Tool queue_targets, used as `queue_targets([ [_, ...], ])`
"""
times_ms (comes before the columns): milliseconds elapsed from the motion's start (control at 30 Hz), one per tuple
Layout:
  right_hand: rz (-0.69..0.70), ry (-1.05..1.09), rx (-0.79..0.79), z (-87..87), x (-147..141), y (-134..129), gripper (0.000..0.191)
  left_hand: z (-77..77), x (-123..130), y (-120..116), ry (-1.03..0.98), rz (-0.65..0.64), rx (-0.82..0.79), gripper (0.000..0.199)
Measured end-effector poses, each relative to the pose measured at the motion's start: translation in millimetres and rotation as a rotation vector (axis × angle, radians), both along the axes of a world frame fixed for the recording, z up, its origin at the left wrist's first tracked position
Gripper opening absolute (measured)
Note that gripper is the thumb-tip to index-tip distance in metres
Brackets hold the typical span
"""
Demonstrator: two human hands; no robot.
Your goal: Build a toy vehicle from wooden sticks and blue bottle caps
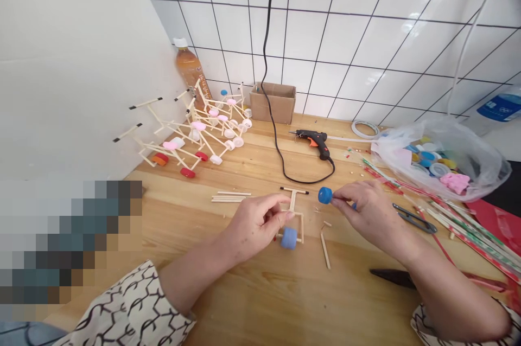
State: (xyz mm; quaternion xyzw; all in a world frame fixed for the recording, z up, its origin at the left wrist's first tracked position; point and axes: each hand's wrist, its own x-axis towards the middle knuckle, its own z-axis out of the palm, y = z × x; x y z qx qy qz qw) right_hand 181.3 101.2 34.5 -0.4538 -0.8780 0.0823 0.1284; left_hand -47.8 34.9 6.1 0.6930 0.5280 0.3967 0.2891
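My left hand (254, 225) pinches a small wooden stick frame (293, 202) lying on the table, with its fingertips at the frame's middle. A pale blue bottle-cap wheel (288, 238) sits at the frame's near end, just below those fingers. My right hand (368, 213) holds a blue bottle cap (324, 195) between its fingertips, close to the frame's far crossbar. A short loose stick (325, 250) lies below the cap, and several long sticks (231, 197) lie left of my left hand.
Finished stick models with cap wheels (195, 132) stand at the back left, by an orange drink bottle (189, 69). A glue gun (315, 143) and black cable (271, 80) lie behind my hands. Right are a plastic bag of caps (437, 161), scissors (415, 219) and striped straws (468, 232).
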Motion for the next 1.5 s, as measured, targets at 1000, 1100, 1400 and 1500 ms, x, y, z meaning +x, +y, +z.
queue_targets([
  [1000,-0.227,-0.208,-0.100,27.2,45.7,27.2,0.024,1.1,-18.2,14.1,0.062,0.158,0.049,0.018],
  [1100,-0.182,-0.279,-0.121,22.7,40.4,24.9,0.020,1.2,-20.1,14.6,0.077,0.167,0.065,0.018],
  [1400,-0.163,-0.468,-0.154,8.0,31.8,28.1,0.022,2.4,-40.9,23.3,0.054,0.271,0.058,0.022],
  [1500,-0.199,-0.508,-0.140,7.4,34.1,32.1,0.023,4.4,-55.5,27.7,0.057,0.305,0.037,0.023],
])
